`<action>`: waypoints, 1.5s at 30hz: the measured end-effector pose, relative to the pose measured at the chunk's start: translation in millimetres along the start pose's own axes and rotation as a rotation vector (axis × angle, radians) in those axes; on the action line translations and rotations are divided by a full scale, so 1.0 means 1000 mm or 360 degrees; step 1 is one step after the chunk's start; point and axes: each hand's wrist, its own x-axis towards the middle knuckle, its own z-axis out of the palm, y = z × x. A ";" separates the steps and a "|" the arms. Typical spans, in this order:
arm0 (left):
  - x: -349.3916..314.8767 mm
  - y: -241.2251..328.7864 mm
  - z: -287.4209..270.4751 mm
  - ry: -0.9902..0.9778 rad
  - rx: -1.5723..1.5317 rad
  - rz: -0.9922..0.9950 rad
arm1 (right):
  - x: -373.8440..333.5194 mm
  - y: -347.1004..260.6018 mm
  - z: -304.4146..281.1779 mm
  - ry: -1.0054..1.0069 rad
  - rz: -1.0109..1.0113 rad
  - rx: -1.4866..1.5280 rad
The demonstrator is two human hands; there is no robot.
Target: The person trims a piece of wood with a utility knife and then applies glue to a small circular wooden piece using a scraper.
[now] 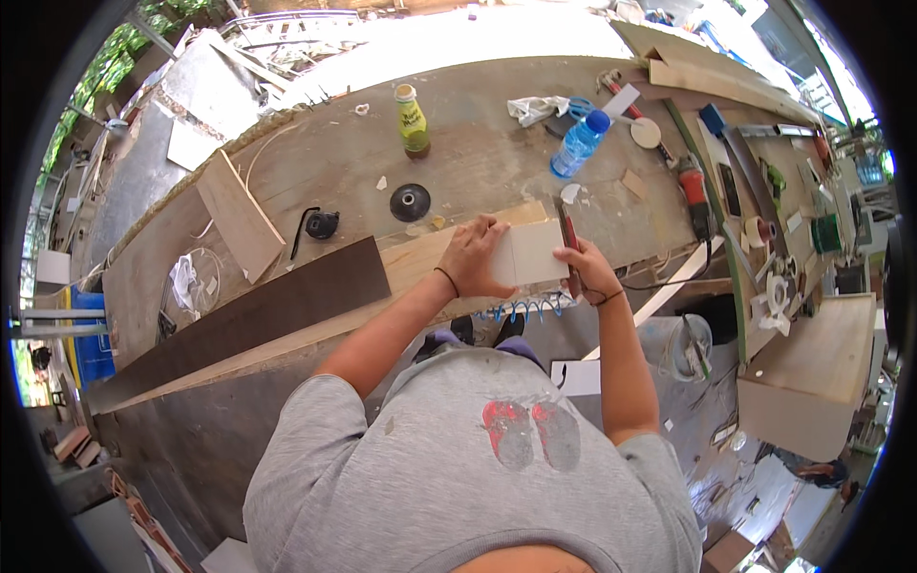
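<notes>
A small white rectangular panel (535,251) lies on a pale wooden plank (413,256) at the bench's near edge. My left hand (473,256) spans the panel's left end, fingers on its far side and thumb at its near side, holding it. At the panel's right end, my right hand (594,271) is closed around a slim, dark red, blade-like tool (569,239). The tool stands along the panel's right edge; its exact kind is unclear. A long dark brown board (258,310) lies to the left of my left hand.
On the bench are a black cone-shaped disc (410,201), a green-labelled bottle (412,122), a blue-capped water bottle (579,145), a black tape measure (322,224) and a light board (241,218). A red angle grinder (694,196) lies right, its cord trailing. A bucket (676,346) stands below.
</notes>
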 end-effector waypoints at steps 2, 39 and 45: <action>0.006 0.007 -0.004 -0.0006 -0.0010 -0.0041 | -0.003 -0.004 0.005 -0.0005 -0.0006 0.0207; 0.007 -0.047 -0.020 -0.0733 -0.0768 -0.0405 | -0.006 -0.032 0.062 0.0690 -0.0319 -0.0298; -0.015 -0.046 -0.007 -0.0819 -0.2149 -0.1332 | -0.016 -0.018 0.061 0.0621 -0.1050 -0.0876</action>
